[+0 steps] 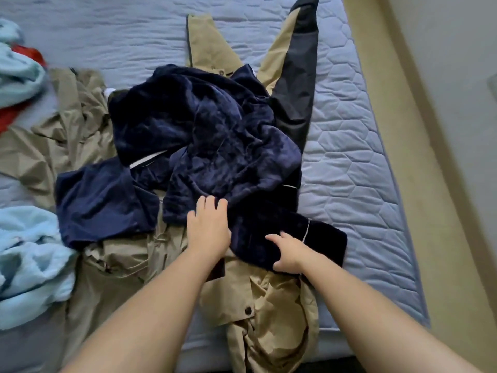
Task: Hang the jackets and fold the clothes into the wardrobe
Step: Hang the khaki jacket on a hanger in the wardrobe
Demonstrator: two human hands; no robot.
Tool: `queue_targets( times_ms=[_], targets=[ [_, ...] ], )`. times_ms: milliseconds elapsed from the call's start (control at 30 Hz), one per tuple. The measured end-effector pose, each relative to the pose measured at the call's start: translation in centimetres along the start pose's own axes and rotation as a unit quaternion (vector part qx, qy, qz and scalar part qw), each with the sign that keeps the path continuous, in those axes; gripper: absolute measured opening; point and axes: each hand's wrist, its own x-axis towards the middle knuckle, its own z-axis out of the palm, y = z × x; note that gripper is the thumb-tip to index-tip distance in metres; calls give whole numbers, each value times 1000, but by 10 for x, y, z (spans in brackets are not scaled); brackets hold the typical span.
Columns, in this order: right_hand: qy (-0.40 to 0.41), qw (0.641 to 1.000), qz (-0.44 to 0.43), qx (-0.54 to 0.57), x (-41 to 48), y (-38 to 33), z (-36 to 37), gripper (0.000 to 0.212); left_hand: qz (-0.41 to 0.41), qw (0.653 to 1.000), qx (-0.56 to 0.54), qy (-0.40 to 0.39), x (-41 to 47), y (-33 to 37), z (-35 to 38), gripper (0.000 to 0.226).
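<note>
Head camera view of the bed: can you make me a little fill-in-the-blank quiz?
The left hand and right hand touch a crumpled plush garment coloured ____.
Beneath it lies a smooth buttoned jacket coloured ____.
The blue quilted pad under everything is a ____.
Missing: navy; beige; mattress.

A bed with a blue-grey quilted mattress (349, 157) carries a tan jacket with a black sleeve panel (269, 292), a crumpled khaki jacket (67, 135), pale blue fleece clothes (32, 265) and a red garment (10, 114).

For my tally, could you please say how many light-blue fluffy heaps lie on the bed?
2: upper-left heap, lower-left heap, both cut by the frame; more may be hidden.
</note>
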Motion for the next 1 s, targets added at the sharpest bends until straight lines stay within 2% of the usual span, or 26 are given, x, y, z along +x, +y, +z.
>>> queue_targets(
  times_ms=[100, 133, 167, 233, 300, 367, 400, 467, 500, 533, 600, 633, 700, 733, 767, 800, 833, 867, 900, 933, 967, 1000],
  targets=[
    [-22, 1000, 5, -11, 26, 7, 24, 84, -2, 1000, 21, 11, 37, -12, 20, 82],
    [-19, 1000, 8, -11, 33, 8, 28, 85, 3, 999, 39, 5, 49, -14, 25, 84],
    [-17, 1000, 10, -15, 39, 9, 32, 86, 11, 998, 57, 0, 61, -15, 29, 79],
    [-17, 1000, 10, -16, 43, 12, 34, 86, 17, 999, 27, 6, 75, -14, 35, 46],
    [-11, 1000, 2, -10, 39, 16, 26, 81, -31, 983, -175, 48, 83, -13, 31, 22],
    [67, 998, 4, -20, 32, 15, 13, 72, -76, 925, -370, 32, 81, -18, 17, 14],
    [146, 989, 18, -14, 27, 11, 6, 68, -69, 910, -407, 26, 77, -22, 9, 13],
    [304, 951, 45, 33, 20, -5, -9, 76, 1, 916, -402, 19, 65, -35, -8, 12],
    [359, 931, 44, 49, 19, -15, -18, 86, 40, 919, -393, 1, 58, -41, -19, 12],
    [395, 917, 39, 44, 19, -26, -30, 94, 75, 915, -394, -41, 50, -48, -31, 15],
    [421, 907, 25, -9, 20, -48, -55, 97, 115, 882, -429, -159, 40, -60, -57, 19],
    [412, 910, 13, -38, 21, -58, -68, 88, 120, 859, -449, -216, 36, -68, -70, 18],
    [360, 930, -7, -74, 21, -75, -88, 48, 83, 819, -484, -298, 28, -82, -98, 15],
    [339, 940, -14, -34, 17, -84, -96, 28, 60, 811, -495, -307, 24, -89, -109, 16],
    [332, 941, -18, 65, 10, -96, -104, 17, 33, 818, -496, -289, 24, -98, -116, 19],
    [328, 923, -16, 202, 0, -108, -112, 19, -4, 844, -476, -247, 23, -108, -121, 24],
    [303, 884, -18, 355, -12, -125, -119, 24, -43, 856, -473, -203, 19, -116, -127, 31],
    [247, 818, -34, 519, -28, -144, -123, 29, -83, 836, -513, -178, 13, -122, -134, 41],
    [201, 791, -71, 573, -41, -160, -123, 34, -119, 779, -585, -189, 9, -126, -141, 54],
    [175, 819, -133, 530, -59, -179, -125, 36, -149, 712, -648, -225, 2, -128, -150, 64],
    [166, 864, -220, 422, -76, -193, -121, 36, -160, 678, -676, -240, -5, -126, -160, 65],
    [158, 882, -295, 333, -96, -210, -117, 37, -149, 673, -685, -237, -10, -123, -166, 54]
  ],
)
